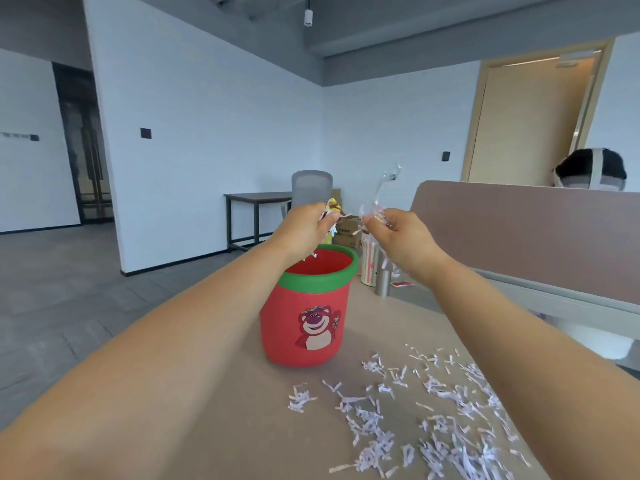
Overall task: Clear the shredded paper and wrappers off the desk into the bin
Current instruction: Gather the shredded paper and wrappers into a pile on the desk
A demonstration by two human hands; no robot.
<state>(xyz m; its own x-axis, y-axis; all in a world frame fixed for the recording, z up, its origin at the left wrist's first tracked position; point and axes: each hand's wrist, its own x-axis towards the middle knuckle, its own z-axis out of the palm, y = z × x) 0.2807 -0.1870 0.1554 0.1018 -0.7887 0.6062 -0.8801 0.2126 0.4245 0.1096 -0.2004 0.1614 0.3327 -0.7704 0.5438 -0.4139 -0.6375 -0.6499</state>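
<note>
A red bin (304, 327) with a green rim and a bear picture stands on the beige desk (221, 393). Above its opening, my left hand (304, 230) is closed around a yellow wrapper (333, 206) and paper shreds, a few bits dropping below it. My right hand (398, 237), just right of the bin's rim, grips a clear crinkled wrapper (381, 192) with some shreds. White shredded paper (426, 417) lies scattered over the desk in front of and to the right of the bin.
Behind the bin stand a striped cup (370, 265), a metal cylinder (382, 282) and a small red packet (401, 284). A brown partition panel (519, 230) borders the desk on the right. Further back are a grey chair (311, 187), a dark table and cardboard boxes.
</note>
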